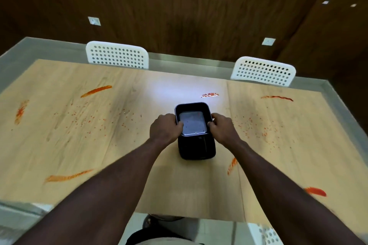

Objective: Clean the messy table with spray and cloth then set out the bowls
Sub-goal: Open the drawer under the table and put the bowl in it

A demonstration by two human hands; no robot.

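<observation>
**Person's body, head view.** The left hand (pixel 166 127) and right hand (pixel 223 127) are both bare, with knuckles and thumbs showing. The left forearm (pixel 111 181) and right forearm (pixel 278 185) are uncovered from the wrists down to the lower edge of the frame, and the wrists are bare too. At bottom centre is a strip of pale, cream-coloured garment (pixel 165 242). Just above it lies a dark band (pixel 153 233), too blurred to identify.
</observation>
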